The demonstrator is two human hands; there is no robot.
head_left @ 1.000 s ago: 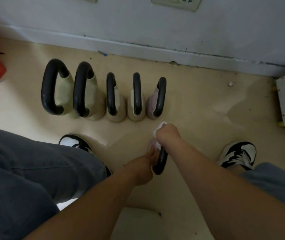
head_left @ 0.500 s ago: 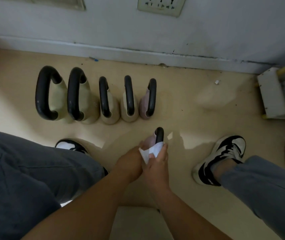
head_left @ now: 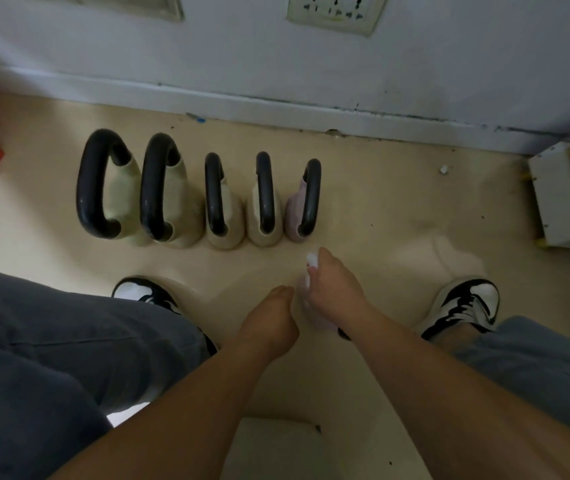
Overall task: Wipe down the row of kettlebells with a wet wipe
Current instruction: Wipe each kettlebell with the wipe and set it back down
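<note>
right hand (head_left: 333, 292) with white wipe (head_left: 311, 263) over a mostly hidden pink kettlebell (head_left: 314, 318), left hand (head_left: 269, 322) beside it

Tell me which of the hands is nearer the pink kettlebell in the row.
Right. The right hand, holding the wipe, sits just below the pink kettlebell; the left hand is lower and further left.

Bare floor (head_left: 380, 209) right of the kettlebell row (head_left: 193, 195); shoes (head_left: 463, 306) flank the hands (head_left: 332, 292).
</note>
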